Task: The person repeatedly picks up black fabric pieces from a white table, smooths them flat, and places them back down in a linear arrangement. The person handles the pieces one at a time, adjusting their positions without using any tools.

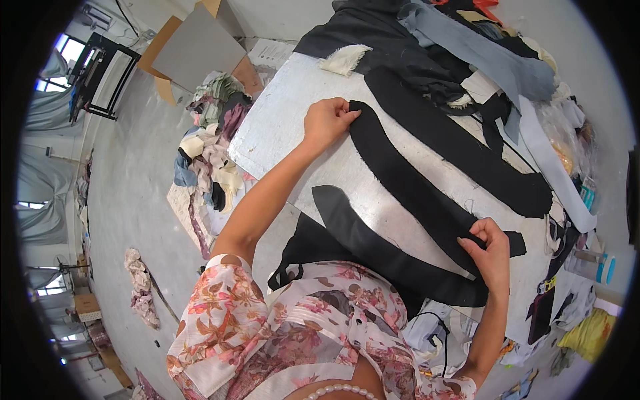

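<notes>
A long curved black fabric strip [400,183] lies across the pale metal-topped table between my two hands. My left hand [328,124] pinches its far left end between thumb and fingers. Toward the near right end, my right hand [488,253] is closed on the same strip, thumb against the fingertips. Beyond it rests a second, wider black fabric piece [460,150], flat and roughly parallel. On the near side, a third curved black strip [387,257] with a smoother sheen lies along the table edge, close to my body.
Dark cloth [380,37], a frayed cream scrap [345,60] and a grey-blue fabric length [487,53] crowd the table's far side. A dark phone-like object [541,313] lies at the right. Fabric scraps [210,143] and a cardboard box [193,47] stand on the floor at left.
</notes>
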`<state>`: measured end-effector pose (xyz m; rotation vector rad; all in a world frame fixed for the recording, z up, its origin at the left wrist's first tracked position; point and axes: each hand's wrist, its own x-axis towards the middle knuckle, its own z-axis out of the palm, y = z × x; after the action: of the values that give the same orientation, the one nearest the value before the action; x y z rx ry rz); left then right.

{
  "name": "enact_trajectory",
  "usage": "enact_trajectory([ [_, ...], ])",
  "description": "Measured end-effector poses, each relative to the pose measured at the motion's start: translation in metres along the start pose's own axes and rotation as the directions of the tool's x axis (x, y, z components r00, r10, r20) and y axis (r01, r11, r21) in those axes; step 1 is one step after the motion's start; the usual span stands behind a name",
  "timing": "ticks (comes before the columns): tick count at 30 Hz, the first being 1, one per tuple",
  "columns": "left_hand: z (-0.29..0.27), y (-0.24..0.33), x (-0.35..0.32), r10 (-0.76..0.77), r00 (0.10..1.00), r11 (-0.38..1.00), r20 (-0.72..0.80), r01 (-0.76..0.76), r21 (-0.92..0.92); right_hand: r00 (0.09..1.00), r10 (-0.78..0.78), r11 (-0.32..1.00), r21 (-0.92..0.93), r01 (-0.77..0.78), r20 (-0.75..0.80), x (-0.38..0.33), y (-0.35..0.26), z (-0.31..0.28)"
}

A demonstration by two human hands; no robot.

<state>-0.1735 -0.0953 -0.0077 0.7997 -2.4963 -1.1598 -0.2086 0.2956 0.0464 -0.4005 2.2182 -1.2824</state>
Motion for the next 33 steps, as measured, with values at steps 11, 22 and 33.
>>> enact_trajectory([
  [11,0.003,0.016,-0.034,0.537,0.824,0.661,0.181,-0.544,0.516,0.999,-0.027,1.000,-0.012,0.027,0.025,0.012,0.004,-0.004],
  [22,0.008,0.021,-0.057,0.510,0.730,0.540,0.455,-0.683,0.491,0.999,0.011,0.998,-0.063,-0.014,-0.046,0.018,0.011,-0.006],
  [33,0.013,0.040,-0.068,0.532,0.579,0.400,0.617,-0.815,0.419,0.983,-0.122,0.974,-0.205,0.092,-0.138,0.019,0.028,-0.010],
])
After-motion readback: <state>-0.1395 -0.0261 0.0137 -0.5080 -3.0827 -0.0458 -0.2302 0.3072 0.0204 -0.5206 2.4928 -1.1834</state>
